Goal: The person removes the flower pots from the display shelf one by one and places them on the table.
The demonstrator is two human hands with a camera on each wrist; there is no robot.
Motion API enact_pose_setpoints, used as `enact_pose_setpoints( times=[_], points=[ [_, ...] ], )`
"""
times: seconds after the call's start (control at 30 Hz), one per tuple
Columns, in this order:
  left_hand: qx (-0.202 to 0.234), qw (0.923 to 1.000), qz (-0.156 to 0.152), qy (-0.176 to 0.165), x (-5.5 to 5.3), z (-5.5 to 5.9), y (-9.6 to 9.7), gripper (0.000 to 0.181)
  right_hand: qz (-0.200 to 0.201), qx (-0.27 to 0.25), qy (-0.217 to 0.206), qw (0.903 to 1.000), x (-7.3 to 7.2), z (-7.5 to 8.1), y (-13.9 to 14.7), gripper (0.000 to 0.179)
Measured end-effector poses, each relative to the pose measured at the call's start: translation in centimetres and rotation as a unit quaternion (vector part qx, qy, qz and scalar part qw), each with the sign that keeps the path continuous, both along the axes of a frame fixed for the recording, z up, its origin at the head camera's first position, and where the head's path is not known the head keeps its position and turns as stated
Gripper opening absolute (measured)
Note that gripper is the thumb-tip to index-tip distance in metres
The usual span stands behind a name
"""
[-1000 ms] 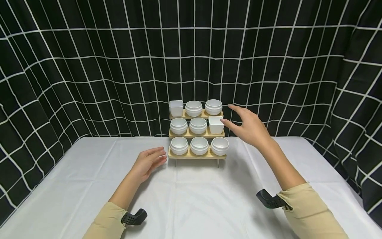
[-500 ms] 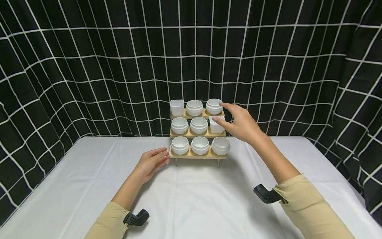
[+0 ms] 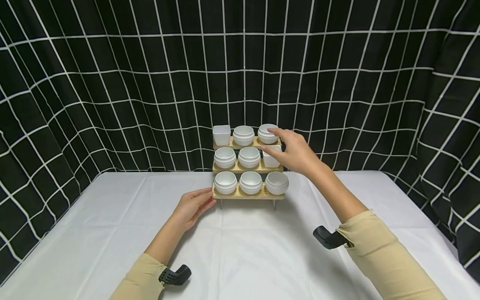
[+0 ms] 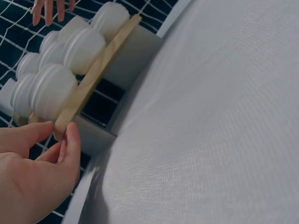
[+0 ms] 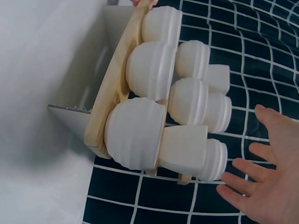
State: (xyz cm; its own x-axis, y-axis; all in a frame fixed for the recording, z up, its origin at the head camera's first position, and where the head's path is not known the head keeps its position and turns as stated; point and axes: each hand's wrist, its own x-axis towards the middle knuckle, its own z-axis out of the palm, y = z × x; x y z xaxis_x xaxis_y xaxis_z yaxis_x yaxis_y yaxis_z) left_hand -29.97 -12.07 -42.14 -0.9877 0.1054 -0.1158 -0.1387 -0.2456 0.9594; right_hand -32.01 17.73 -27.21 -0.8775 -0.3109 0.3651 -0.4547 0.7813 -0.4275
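Note:
A three-tier wooden stand (image 3: 247, 197) bears small white bowls and square cups in three rows. With thumb and fingertips, my left hand (image 3: 193, 208) pinches the left end of the lowest board (image 4: 96, 72). My right hand (image 3: 294, 153) hovers by the stand's right side, fingers spread and holding nothing. It is nearest to the square cup (image 3: 271, 160) at the right of the middle row and the round bowl (image 3: 265, 137) at the right of the top row, partly covering both in the head view. In the right wrist view its fingers (image 5: 254, 170) appear apart from the cups.
Another square cup (image 3: 221, 135) stands at the top left of the stand. White cloth (image 3: 262, 250) covers the table. A black curtain with a white grid (image 3: 240, 54) hangs behind and along both sides. Each forearm wears a black wrist camera (image 3: 175, 275).
My left hand has moved right and taken hold of the lowest board's end. My right hand has moved left, over the right-hand cups. The bowls and cups stay in place.

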Motion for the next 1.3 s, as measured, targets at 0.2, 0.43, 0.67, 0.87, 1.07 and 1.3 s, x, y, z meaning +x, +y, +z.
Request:
enact_pose_setpoints(
  times=[0.2, 0.43, 0.67, 0.87, 1.07, 1.3],
  points=[
    [0.010, 0.9998, 0.009, -0.014, 0.0, 0.0, 0.3, 0.043, 0.005, -0.012, 0.000, 0.9999, -0.6, 0.3, -0.5, 0.062],
    [0.019, 0.9994, 0.016, -0.024, 0.0, 0.0, 0.5, 0.044, 0.015, -0.026, 0.002, 0.9996, -1.2, 0.6, -1.4, 0.059],
    [0.025, 0.9990, 0.017, -0.034, 0.1, 0.1, 0.5, 0.045, 0.035, -0.036, 0.004, 0.9987, -1.7, 1.0, -2.0, 0.054],
    [0.027, 0.9989, 0.017, -0.035, 0.2, 0.2, 0.6, 0.045, 0.036, -0.046, -0.002, 0.9983, -2.1, 1.3, -2.4, 0.054],
    [0.033, 0.9986, 0.014, -0.038, 0.2, 0.2, 0.7, 0.045, 0.033, -0.047, -0.012, 0.9983, -2.5, 1.5, -2.7, 0.055],
    [0.040, 0.9983, 0.015, -0.041, 0.3, 0.4, 0.6, 0.045, 0.027, -0.052, -0.026, 0.9979, -3.4, 1.8, -3.5, 0.056]
  ],
)
